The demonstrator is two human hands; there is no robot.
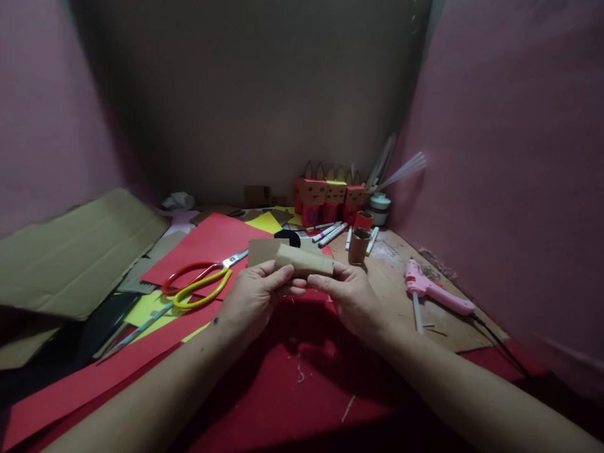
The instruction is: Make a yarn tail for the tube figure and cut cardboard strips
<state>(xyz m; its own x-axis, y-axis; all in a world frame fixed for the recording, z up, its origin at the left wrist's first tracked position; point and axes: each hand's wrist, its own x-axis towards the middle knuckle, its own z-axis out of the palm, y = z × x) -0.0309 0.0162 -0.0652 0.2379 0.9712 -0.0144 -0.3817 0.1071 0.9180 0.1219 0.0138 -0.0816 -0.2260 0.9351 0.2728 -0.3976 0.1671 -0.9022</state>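
A strip of brown cardboard (304, 259), slightly curved, is held level between my two hands above the red cloth. My left hand (264, 284) pinches its left end with the thumb on top, fingers beneath. At its right end my right hand (343, 283) grips the lower corner between thumb and fingers. Just behind the strip lies a flat cardboard piece (262, 250). Scissors (202, 283) with one red and one yellow handle rest left of my left hand. Beyond my right hand stands a cardboard tube (359, 245).
A pink glue gun (438, 290) with a cord lies at right on a cardboard sheet (391, 283). Red paper (212, 242), a pencil (141, 327) and a large cardboard sheet (80, 251) are at left. Behind are markers (333, 234), decorated red tubes (334, 204) and a jar (379, 207).
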